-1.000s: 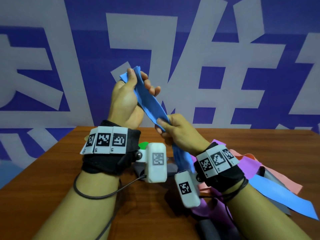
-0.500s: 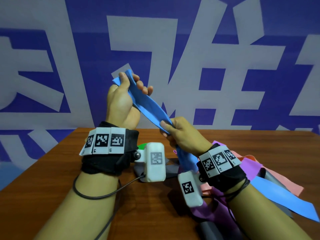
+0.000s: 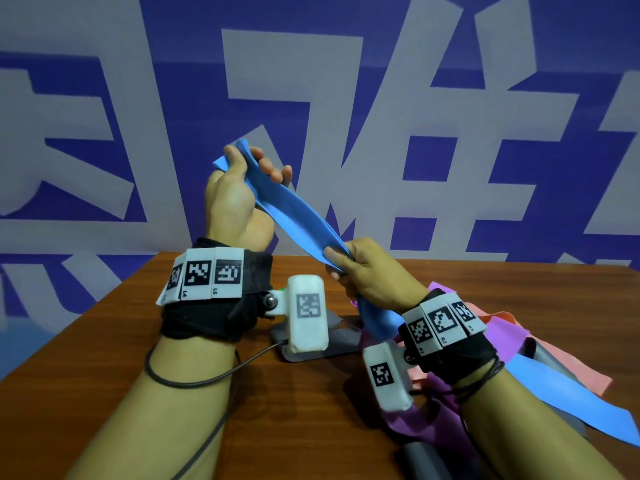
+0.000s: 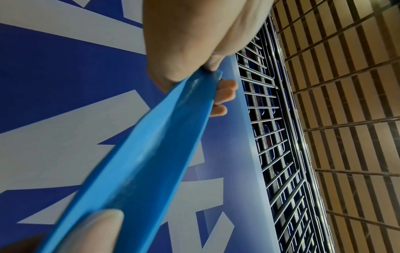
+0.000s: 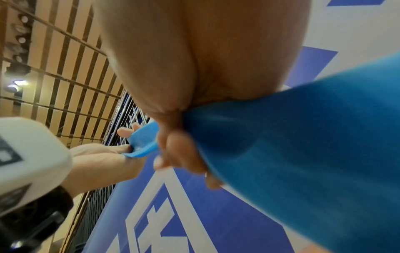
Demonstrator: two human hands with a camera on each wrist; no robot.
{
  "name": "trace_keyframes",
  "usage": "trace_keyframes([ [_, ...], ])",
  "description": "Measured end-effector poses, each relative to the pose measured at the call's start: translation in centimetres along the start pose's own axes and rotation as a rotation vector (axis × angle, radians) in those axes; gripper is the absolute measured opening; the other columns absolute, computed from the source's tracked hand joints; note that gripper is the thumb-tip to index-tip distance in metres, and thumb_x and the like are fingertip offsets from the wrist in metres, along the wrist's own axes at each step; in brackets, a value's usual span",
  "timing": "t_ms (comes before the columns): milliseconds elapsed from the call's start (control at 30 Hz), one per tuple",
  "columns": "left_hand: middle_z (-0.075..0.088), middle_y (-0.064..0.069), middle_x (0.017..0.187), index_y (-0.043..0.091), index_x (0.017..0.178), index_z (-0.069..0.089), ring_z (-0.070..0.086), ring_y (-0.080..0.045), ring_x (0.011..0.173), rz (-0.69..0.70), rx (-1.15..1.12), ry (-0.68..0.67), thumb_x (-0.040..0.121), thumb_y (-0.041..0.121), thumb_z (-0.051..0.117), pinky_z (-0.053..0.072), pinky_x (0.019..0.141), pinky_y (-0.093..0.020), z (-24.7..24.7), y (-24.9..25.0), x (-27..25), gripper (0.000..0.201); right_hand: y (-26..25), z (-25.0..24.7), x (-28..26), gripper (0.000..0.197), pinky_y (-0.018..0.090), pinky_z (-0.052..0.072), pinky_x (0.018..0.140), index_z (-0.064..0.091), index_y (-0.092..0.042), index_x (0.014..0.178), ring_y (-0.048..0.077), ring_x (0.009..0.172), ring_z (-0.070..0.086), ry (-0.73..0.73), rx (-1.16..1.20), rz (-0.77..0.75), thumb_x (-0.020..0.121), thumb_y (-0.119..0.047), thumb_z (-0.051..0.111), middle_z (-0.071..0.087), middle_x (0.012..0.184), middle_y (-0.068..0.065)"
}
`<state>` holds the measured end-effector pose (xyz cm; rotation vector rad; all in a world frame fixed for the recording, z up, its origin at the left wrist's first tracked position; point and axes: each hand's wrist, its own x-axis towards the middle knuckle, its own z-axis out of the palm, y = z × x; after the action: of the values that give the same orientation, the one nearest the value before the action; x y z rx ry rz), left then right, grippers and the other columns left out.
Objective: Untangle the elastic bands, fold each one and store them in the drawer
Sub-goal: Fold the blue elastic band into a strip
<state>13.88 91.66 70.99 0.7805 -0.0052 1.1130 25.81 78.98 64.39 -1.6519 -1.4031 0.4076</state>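
— Above the wooden surface (image 3: 104, 368), what is held?

— One blue band (image 3: 294, 216) is held up between both hands and is stretched on a slant, its high end at the left. That upper end is gripped by the left hand (image 3: 235, 199): the thumb is pressed on the near side, and the fingers (image 3: 273, 168) are curled round the far side. A short tip of the band is left sticking out above the thumb.

— And the lower end?

— It is pinched by the right hand (image 3: 370, 275), lower and to the right, with the fingers closed tight on the band. Below that hand the band is seen to run down past the wrist and out along the surface toward the right edge of the head view.

— What is seen from the wrists?

— In the left wrist view the band (image 4: 151, 154) is shown creased along its length into a shallow trough. In the right wrist view the band (image 5: 303, 145) is bunched where it is clamped by the hand.

— Where are the other bands?

— A heap of bands (image 3: 498, 327), purple, pink and grey, is left lying on the surface under and beside the right forearm. A grey band (image 3: 339, 341) is spread flat beneath the hands.
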Motion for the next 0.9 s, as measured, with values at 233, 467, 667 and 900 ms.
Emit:
trace_keyframes([
  [233, 0.053, 0.0, 0.054, 0.008, 0.08, 0.053, 0.05, -0.012, 0.048, 0.045, -0.014, 0.04, 0.109, 0.027, 0.032, 0.055, 0.06, -0.028, -0.6, 0.7, 0.6, 0.041, 0.2, -0.2, -0.2, 0.044, 0.028, 0.046, 0.053, 0.048, -0.011, 0.066, 0.015, 0.045, 0.044, -0.05, -0.036, 0.03, 0.106, -0.028, 0.04, 0.046, 0.051, -0.002],
  [467, 0.053, -0.001, 0.056, 0.008, 0.08, 0.054, 0.05, -0.012, 0.049, 0.045, -0.034, 0.054, 0.109, 0.027, 0.033, 0.055, 0.06, -0.028, -0.6, 0.8, 0.6, 0.04, 0.3, -0.5, -0.2, 0.042, 0.028, 0.045, 0.053, 0.05, -0.008, 0.071, 0.017, 0.046, 0.047, -0.073, -0.022, 0.041, 0.106, -0.029, 0.04, 0.05, 0.054, 0.005],
  [667, 0.053, 0.0, 0.055, 0.009, 0.08, 0.053, 0.049, -0.012, 0.048, 0.064, -0.023, 0.088, 0.109, 0.027, 0.034, 0.055, 0.06, -0.028, -1.1, 1.1, 0.8, 0.039, 0.5, -1.0, -0.2, 0.045, 0.033, 0.042, 0.054, 0.048, -0.012, 0.064, 0.018, 0.045, 0.041, -0.062, -0.122, 0.076, 0.105, -0.031, 0.042, 0.042, 0.048, -0.004],
  [900, 0.053, -0.001, 0.056, 0.008, 0.08, 0.053, 0.049, -0.013, 0.049, 0.072, -0.027, 0.094, 0.109, 0.027, 0.034, 0.055, 0.06, -0.028, -1.1, 0.9, 1.0, 0.039, 1.3, -1.2, -0.2, 0.046, 0.024, 0.045, 0.051, 0.058, -0.001, 0.074, 0.016, 0.047, 0.052, -0.087, -0.138, 0.111, 0.105, -0.031, 0.042, 0.056, 0.058, 0.005],
])
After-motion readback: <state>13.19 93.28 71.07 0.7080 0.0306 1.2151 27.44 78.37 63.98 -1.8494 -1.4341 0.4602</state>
